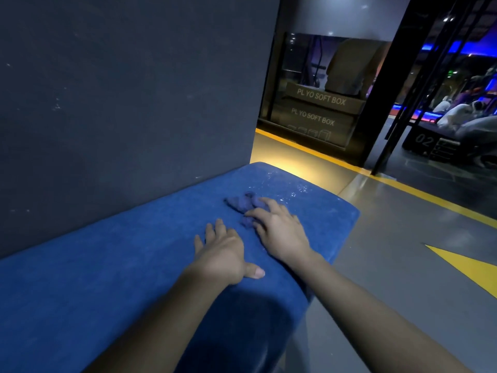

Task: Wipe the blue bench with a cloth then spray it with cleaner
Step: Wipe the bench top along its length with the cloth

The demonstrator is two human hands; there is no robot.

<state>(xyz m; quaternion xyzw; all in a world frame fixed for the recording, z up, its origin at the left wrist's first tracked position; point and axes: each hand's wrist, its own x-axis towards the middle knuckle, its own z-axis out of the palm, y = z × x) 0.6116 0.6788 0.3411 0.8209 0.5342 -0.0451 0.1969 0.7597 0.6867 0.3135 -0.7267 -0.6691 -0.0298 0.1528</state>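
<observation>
Our right hand presses spread fingers on the crumpled dark-blue cloth near the long blue padded bench's far end, our left hand lies flat and open at its seven o'clock, and we'd best sweep firmly toward the pale specks at one o'clock.

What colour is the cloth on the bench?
The cloth is dark bluish-purple, slightly more violet than the blue bench; head view, under the right hand.
</observation>
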